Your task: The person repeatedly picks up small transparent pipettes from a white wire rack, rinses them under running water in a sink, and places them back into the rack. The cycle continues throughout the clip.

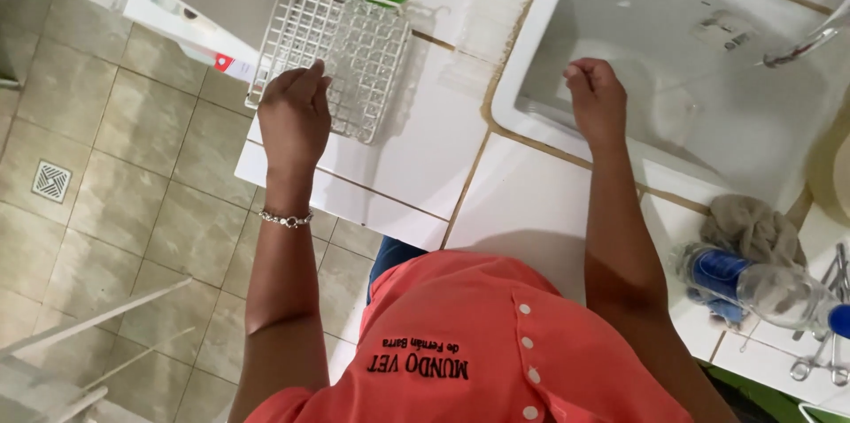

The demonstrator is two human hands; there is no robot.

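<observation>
The left hand [294,118] rests on the near edge of a white wire rack [332,47] in the upper middle of the frame, fingers curled loosely, grip not closed on it. The right hand [596,100] is closed to a fist over the rim of the sink [531,118], holding nothing I can see. The rack lies flat on the white tiled surface [416,149], left of the sink.

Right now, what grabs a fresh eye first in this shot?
The left hand rests on a white wire rack lying on the tiled counter, left of the basin. The right hand, closed in a loose fist, sits at the near rim of the white sink. At far right lie a clear bottle with a blue label, a grey rag and metal scissors-like tools.
</observation>
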